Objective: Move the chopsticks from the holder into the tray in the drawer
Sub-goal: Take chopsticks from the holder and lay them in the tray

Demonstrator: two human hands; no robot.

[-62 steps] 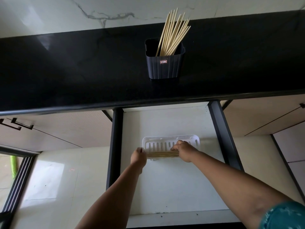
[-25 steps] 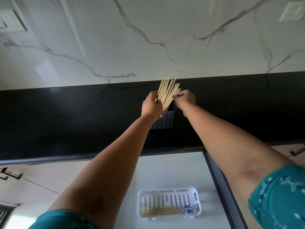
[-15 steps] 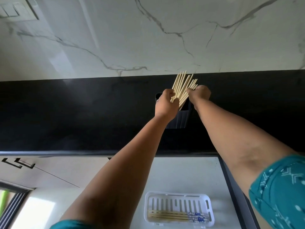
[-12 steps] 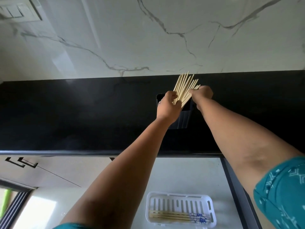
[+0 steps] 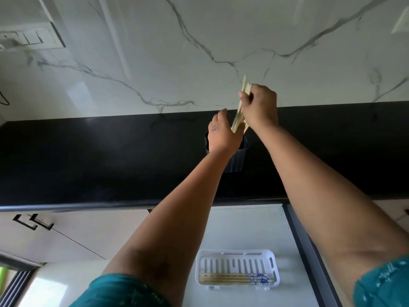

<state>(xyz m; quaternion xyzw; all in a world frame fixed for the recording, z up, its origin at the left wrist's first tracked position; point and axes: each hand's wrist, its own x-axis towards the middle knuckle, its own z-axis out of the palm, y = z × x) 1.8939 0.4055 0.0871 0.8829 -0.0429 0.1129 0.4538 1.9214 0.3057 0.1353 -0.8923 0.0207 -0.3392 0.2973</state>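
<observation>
Above black counter (image 5: 88,156), right hand (image 5: 260,107) grips chopsticks (image 5: 239,114).

Right hand (image 5: 260,105) now raised above the holder (image 5: 238,157), closed around a bundle of chopsticks (image 5: 239,108) lifted almost clear of it; half a second ago bundle still fanned inside. Left hand (image 5: 222,135) off the sticks, fingers opened, just beside their lower ends
</observation>
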